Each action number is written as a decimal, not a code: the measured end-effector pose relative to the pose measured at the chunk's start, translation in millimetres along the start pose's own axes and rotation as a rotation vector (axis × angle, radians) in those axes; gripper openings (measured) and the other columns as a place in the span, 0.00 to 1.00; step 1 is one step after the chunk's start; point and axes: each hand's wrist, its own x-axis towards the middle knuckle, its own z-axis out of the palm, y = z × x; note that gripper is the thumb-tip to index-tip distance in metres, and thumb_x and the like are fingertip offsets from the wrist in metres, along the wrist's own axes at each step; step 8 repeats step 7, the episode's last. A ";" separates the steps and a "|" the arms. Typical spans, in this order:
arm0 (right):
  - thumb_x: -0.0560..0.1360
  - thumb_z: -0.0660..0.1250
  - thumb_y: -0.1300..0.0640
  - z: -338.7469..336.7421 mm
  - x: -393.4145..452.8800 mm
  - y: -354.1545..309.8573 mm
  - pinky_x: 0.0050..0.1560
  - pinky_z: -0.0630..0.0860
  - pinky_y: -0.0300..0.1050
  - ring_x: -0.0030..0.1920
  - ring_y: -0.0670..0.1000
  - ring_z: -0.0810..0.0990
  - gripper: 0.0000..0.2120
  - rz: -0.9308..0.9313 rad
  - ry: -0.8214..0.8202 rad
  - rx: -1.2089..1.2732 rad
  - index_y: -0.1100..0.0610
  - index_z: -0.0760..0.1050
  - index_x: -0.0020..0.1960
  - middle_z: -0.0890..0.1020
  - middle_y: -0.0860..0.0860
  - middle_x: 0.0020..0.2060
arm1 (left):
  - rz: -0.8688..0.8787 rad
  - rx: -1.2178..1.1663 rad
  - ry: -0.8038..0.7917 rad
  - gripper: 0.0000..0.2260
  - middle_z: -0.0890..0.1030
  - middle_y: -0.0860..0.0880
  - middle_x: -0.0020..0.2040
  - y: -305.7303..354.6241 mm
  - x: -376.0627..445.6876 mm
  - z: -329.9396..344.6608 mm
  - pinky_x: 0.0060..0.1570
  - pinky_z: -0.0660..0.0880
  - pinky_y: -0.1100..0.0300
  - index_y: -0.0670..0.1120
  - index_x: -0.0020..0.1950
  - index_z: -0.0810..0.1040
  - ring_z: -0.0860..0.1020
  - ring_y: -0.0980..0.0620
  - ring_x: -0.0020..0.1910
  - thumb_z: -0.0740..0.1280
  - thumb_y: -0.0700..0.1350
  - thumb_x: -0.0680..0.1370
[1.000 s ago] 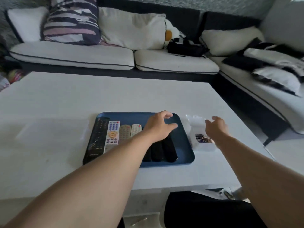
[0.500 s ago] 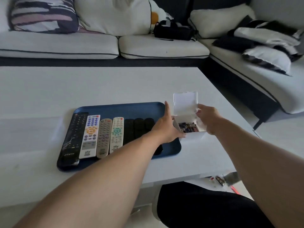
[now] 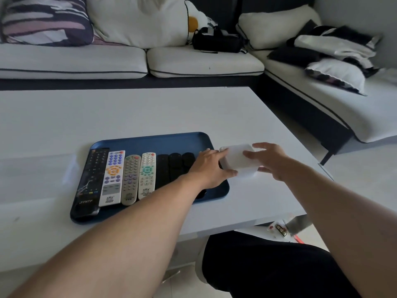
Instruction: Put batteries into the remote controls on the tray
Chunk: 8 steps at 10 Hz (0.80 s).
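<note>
- The left hand [image 3: 209, 168] reaches forward over the right end of the blue tray [image 3: 150, 139], palm down; its fingers [image 3: 209, 152] lie along the left side of the white plastic box [image 3: 237, 161] and the thumb presses the box's near left corner, so it grips the box from that side.
- The right hand [image 3: 271, 161] comes in from the right, fingers spread over the box's right side and top, thumb on the lid; it too holds the box.
- Both forearms stretch out bare from the lower corners, the left one crossing the tray's near right part.
- The box sits on the tabletop [image 3: 139, 110] just beside the tray's right rim, its lid closed; batteries cannot be seen.
- The tray lies near the tabletop's front edge, with broad bare room behind it and to its left; to the right of the box there is only a narrow strip before the tabletop's right edge.
- Seven remote controls lie side by side on the tray: one long black remote [image 3: 91, 179] at the left, a white remote [image 3: 113, 177], a grey remote [image 3: 130, 179], a second smaller white remote [image 3: 147, 175], then three black remotes [image 3: 175, 168] partly hidden under the left hand and wrist.
- A sofa [image 3: 182, 63] wraps the far and right sides.
</note>
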 end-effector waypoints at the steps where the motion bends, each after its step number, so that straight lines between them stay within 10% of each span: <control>1: 0.70 0.79 0.48 -4.2 -0.2 2.1 0.58 0.81 0.54 0.49 0.55 0.84 0.24 0.041 -0.012 -0.085 0.58 0.78 0.60 0.83 0.54 0.52 | -0.009 0.023 0.012 0.33 0.63 0.48 0.80 5.9 -4.0 -1.4 0.76 0.52 0.50 0.54 0.82 0.57 0.52 0.46 0.81 0.64 0.62 0.80; 8: 0.69 0.79 0.46 2.6 -10.2 1.3 0.55 0.75 0.50 0.56 0.55 0.78 0.25 -0.066 0.175 -0.049 0.52 0.78 0.63 0.81 0.51 0.54 | -0.022 -0.065 0.050 0.34 0.56 0.51 0.82 -6.2 -12.9 -3.4 0.78 0.49 0.49 0.54 0.83 0.52 0.46 0.48 0.82 0.62 0.61 0.81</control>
